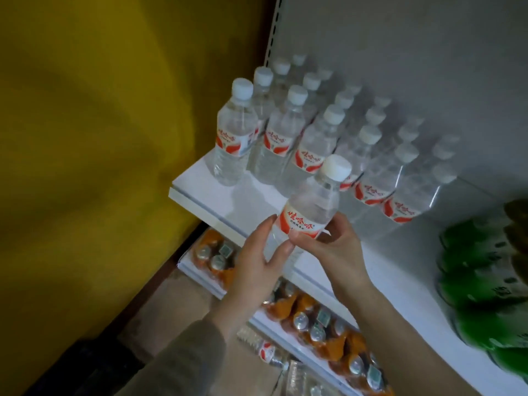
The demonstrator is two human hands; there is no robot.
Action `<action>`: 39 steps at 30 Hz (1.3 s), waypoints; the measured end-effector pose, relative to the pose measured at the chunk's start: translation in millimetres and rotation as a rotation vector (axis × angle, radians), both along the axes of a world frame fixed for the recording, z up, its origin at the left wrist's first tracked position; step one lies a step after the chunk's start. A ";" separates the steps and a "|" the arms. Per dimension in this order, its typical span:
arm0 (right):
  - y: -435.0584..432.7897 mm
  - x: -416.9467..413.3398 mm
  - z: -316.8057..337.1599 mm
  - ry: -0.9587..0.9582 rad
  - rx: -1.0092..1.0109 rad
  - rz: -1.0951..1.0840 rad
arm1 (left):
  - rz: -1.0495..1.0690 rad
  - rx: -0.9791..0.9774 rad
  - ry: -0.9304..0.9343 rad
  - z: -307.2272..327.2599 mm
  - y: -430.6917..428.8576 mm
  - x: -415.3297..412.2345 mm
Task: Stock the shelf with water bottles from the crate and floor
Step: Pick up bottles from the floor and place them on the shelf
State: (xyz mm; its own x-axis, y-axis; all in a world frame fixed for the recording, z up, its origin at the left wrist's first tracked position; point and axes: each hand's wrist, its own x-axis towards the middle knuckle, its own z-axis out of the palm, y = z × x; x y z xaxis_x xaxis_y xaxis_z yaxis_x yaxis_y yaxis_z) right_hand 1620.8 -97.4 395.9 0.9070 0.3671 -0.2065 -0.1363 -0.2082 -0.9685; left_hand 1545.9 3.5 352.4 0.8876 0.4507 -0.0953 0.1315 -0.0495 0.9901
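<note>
Hands (pixel 288 252) — bottle (pixel 310 207) upright, cap up

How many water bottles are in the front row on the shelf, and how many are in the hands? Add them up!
Front-row water bottles on the shelf: 6
Held water bottle, gripped by the left hand and the right hand: 1
Total: 7

Clear water bottle (pixel 310 207) with white cap and red-and-white label, white shelf (pixel 217 195), yellow wall (pixel 100 138)
</note>
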 end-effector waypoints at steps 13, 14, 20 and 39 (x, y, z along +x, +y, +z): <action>99.7 65.6 -21.9 -0.109 0.077 -0.020 | 0.196 -0.187 0.355 -5.0 69.2 78.5; 102.5 68.9 -23.9 -0.114 0.080 -0.018 | 0.197 -0.193 0.354 -6.3 71.4 82.1; 113.3 82.4 -31.5 -0.183 0.068 0.004 | 0.207 -0.179 0.361 -14.1 80.1 97.4; 113.1 91.9 -34.3 -0.228 -0.084 0.064 | 0.291 -0.146 0.210 -16.9 80.0 101.4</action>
State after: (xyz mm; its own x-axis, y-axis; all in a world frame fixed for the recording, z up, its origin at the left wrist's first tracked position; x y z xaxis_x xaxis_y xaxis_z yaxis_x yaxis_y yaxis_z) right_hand 1712.7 15.8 361.6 0.9092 0.4151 -0.0318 0.0993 -0.2904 -0.9517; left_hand 1647.2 83.5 335.5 0.6787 0.6495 -0.3428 0.3196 0.1590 0.9341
